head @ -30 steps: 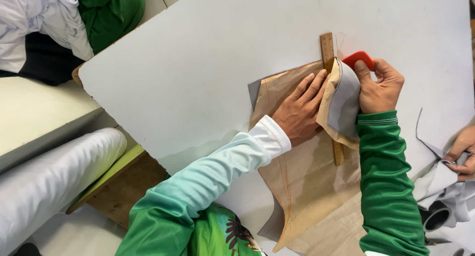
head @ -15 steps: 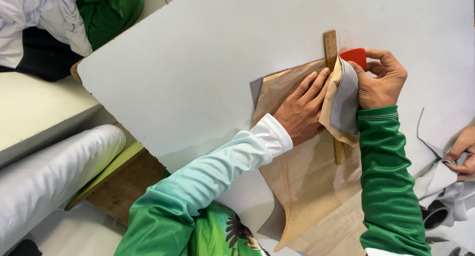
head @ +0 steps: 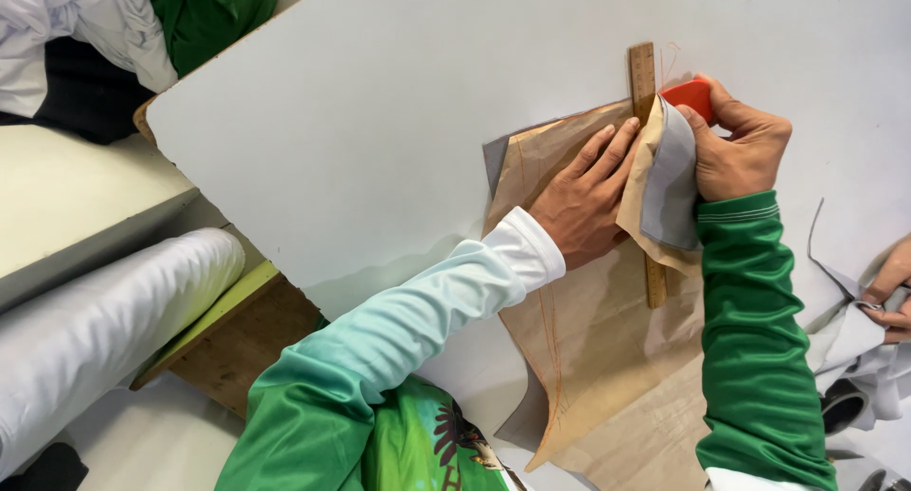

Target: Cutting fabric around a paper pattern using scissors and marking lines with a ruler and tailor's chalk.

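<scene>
My left hand (head: 585, 199) lies flat, fingers spread, on a brown paper pattern (head: 588, 349) that covers grey fabric (head: 495, 156) on the white table (head: 380, 121). A wooden ruler (head: 644, 83) runs along the pattern's right side, partly hidden under folded paper and fabric (head: 664, 183). My right hand (head: 742, 147) is closed around a flat red piece of chalk (head: 689, 96), its edge held against the ruler near the ruler's far end.
A white fabric roll (head: 95, 330) lies at lower left beside a wooden bench edge (head: 223, 334). Green, white and dark garments (head: 114, 26) are piled at top left. Another person's hand (head: 887, 292) handles white cloth at the right edge.
My right hand with the red chalk has slid a little farther up along the ruler. My left hand stays pressed on the pattern.
</scene>
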